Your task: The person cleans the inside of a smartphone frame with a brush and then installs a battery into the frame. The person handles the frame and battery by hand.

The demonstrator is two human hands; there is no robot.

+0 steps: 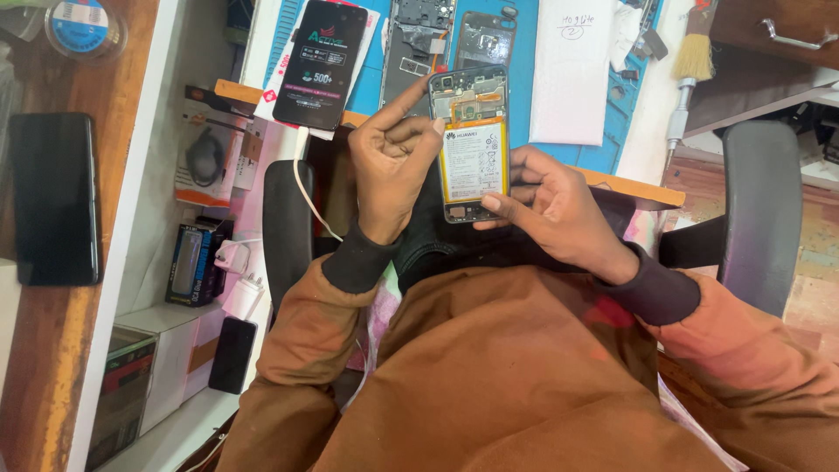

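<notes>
Head view: right hand (559,210) grips opened phone (472,144), left hand (398,157) touching.

Both arms came in from below, bent at the elbows, in rust-brown sleeves with dark cuffs at the wrists. The left hand (393,162) was curled loosely, its index finger stretched up and out, the other fingers (418,131) folded against the left edge of the opened phone (474,144). The right hand (555,210) sat just below and right of the phone, palm turned inward, thumb pressed on its lower right corner and fingers wrapped behind.
</notes>
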